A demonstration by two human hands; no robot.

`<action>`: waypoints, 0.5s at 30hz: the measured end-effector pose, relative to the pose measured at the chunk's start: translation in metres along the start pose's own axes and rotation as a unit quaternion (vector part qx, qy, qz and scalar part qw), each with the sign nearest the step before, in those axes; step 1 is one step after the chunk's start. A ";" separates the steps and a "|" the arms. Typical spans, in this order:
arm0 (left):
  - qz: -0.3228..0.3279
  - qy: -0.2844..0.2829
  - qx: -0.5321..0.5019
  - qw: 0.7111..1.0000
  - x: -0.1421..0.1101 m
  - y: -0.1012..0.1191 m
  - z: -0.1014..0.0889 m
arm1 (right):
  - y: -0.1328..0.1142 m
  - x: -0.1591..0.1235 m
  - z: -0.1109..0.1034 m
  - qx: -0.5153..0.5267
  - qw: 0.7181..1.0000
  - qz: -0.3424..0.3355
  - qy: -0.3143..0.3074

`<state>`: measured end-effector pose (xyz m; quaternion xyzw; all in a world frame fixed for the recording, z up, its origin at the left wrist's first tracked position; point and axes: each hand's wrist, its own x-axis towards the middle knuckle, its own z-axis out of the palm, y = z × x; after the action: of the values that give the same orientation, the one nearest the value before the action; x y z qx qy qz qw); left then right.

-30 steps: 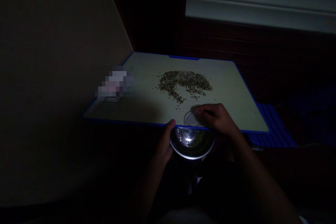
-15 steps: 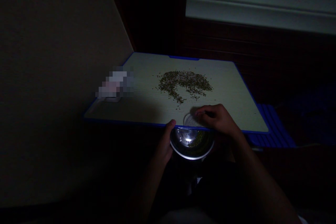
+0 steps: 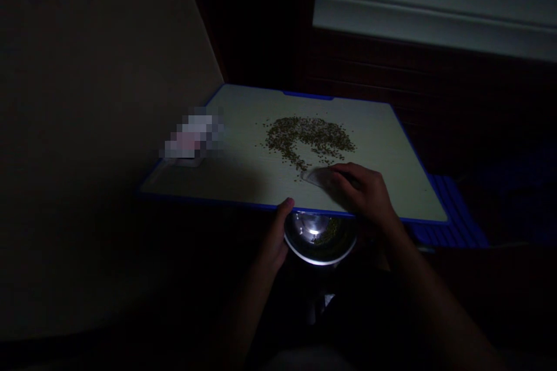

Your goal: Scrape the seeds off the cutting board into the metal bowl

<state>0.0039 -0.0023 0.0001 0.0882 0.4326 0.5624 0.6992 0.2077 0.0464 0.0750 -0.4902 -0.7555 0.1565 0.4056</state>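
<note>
A pale board [image 3: 243, 168] with a blue rim bears a loose heap of small greenish-brown beans or seeds [image 3: 300, 133], curved like an arch. My right hand [image 3: 361, 188] is closed on a thin, pale, flat piece with a rounded edge [image 3: 314, 176], perhaps a scraper. It is over the board just below the heap; its exact kind is too dim to tell. Below the near edge is a shiny metal bowl [image 3: 321, 258] with some green grains inside. My left hand [image 3: 278, 237] grips the bowl's left side, its thumb up against the board's edge; its other fingers are mostly hidden.
A blurred-out pale item [image 3: 189, 139] lies at the board's left edge, beside a wall [image 3: 108, 69]. A blue ridged thing [image 3: 456, 208] sits under the right edge. Pale horizontal slats [image 3: 435, 6] are at the back. The surroundings are very dark.
My right hand has moved the thin pale piece from the near edge above the bowl up toward the grains. The left hand and bowl stay at the board's edge.
</note>
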 end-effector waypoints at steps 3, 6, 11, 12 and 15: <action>-0.002 -0.005 0.002 1.000 0.001 -0.001 -0.001 | -0.008 0.000 0.004 -0.011 0.999 -0.036 -0.030; 0.004 -0.016 -0.001 1.000 0.002 -0.002 -0.003 | -0.020 -0.001 0.013 -0.006 0.997 -0.056 -0.061; -0.004 -0.028 -0.009 1.000 0.002 -0.002 -0.003 | -0.030 -0.002 0.023 -0.009 0.995 -0.066 -0.078; -0.007 -0.020 -0.008 1.000 0.001 -0.001 -0.002 | -0.030 -0.002 0.023 -0.012 0.995 -0.062 -0.072; -0.010 -0.001 -0.005 1.000 -0.001 0.000 -0.001 | -0.025 -0.004 0.020 -0.017 0.997 -0.046 -0.056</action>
<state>0.0030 -0.0029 0.0001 0.0807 0.4297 0.5576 0.7057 0.1776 0.0340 0.0761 -0.4521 -0.8015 0.1518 0.3608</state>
